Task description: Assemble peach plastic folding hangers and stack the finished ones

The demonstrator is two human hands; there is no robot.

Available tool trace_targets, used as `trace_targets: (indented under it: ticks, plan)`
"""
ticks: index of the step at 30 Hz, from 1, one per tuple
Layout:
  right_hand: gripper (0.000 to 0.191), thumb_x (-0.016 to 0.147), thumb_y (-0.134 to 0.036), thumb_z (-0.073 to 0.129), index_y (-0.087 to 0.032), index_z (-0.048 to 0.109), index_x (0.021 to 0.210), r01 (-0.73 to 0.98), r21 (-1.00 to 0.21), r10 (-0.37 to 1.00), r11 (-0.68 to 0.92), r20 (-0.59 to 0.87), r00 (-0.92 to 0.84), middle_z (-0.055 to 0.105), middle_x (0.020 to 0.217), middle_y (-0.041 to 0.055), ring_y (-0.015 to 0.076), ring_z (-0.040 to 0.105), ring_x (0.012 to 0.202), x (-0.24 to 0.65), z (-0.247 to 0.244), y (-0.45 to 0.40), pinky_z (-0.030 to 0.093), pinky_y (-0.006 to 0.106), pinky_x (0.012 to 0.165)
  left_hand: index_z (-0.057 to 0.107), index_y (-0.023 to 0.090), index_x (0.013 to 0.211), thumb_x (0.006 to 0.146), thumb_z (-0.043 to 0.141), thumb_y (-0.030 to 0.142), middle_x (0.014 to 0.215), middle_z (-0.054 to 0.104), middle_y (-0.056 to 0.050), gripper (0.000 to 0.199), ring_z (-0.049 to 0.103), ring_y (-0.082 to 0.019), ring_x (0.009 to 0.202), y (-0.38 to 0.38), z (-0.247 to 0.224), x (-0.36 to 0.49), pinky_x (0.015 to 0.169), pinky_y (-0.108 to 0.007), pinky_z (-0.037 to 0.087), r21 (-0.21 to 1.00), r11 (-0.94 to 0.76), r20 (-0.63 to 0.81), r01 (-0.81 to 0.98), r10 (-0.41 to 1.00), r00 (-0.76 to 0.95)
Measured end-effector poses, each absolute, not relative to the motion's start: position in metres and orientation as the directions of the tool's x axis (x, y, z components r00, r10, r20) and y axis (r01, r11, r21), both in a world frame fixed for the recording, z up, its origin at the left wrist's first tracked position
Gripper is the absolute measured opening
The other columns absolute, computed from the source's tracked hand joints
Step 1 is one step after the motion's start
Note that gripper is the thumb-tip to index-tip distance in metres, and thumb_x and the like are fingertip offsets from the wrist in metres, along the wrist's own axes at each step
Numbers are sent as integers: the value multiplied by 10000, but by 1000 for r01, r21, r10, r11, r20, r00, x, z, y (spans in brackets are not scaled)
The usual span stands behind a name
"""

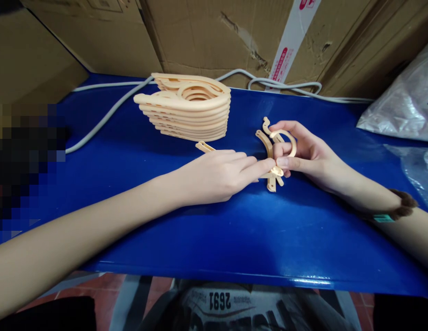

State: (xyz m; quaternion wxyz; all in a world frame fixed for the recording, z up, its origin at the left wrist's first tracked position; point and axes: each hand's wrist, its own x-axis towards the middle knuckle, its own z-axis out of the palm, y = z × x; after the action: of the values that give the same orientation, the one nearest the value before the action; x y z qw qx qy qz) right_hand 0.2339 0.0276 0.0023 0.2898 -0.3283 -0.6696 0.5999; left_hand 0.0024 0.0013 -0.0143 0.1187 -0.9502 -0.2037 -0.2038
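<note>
My left hand (227, 177) is closed around a beige plastic hanger arm (204, 146), whose slotted end sticks out behind the knuckles. Its fingertips meet those of my right hand (312, 154) at the joint. Between the thumb and fingers of my right hand is a curved beige hanger hook (294, 143). More beige hanger pieces (265, 140) show beside and below the fingertips, partly hidden, so I cannot tell which are joined. Behind my left hand stands a neat stack of folded beige plastic hangers (189, 118).
The blue table (214, 243) has its front edge close to my body. A grey cable (106, 126) runs along the back, before cardboard boxes (207, 41). Clear plastic bags (403, 101) lie at the right. The far left is pixelated.
</note>
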Motion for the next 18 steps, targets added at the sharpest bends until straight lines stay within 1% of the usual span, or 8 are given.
trace_targets:
  ticks: [3, 9, 15, 18]
  plan:
    - [482, 814, -247, 724, -255, 454, 1213, 84, -994, 780, 70, 2, -625, 568, 703, -70, 95, 560, 542, 234, 2, 28, 476, 236, 495, 484, 89, 1307, 1001, 407, 155, 821, 663, -24, 322, 598, -167, 699, 2, -15, 2, 617, -291, 424, -157, -888, 442, 432, 328, 835]
    - [471, 832, -237, 709, -255, 445, 1222, 81, -993, 777, 86, 16, -629, 580, 719, -64, 97, 566, 549, 234, 0, 28, 485, 240, 510, 499, 91, 1304, 977, 451, 140, 809, 657, -17, 334, 597, -177, 687, 3, -15, 2, 604, -301, 420, -162, -888, 429, 430, 329, 841]
    - [477, 828, -276, 721, -257, 449, 1220, 87, -991, 781, 101, 25, -624, 579, 708, -64, 105, 560, 544, 234, -1, 28, 484, 254, 505, 489, 98, 1329, 1009, 391, 166, 787, 659, -23, 342, 606, -164, 692, 3, -15, 2, 613, -284, 413, -180, -879, 418, 441, 338, 844]
    - [483, 825, -287, 726, -263, 450, 1220, 94, -991, 787, 100, 21, -617, 576, 707, -67, 105, 556, 544, 234, -1, 27, 485, 256, 507, 498, 88, 1325, 995, 416, 151, 785, 658, -21, 346, 597, -167, 672, 4, -14, 2, 612, -287, 412, -200, -874, 425, 443, 330, 843]
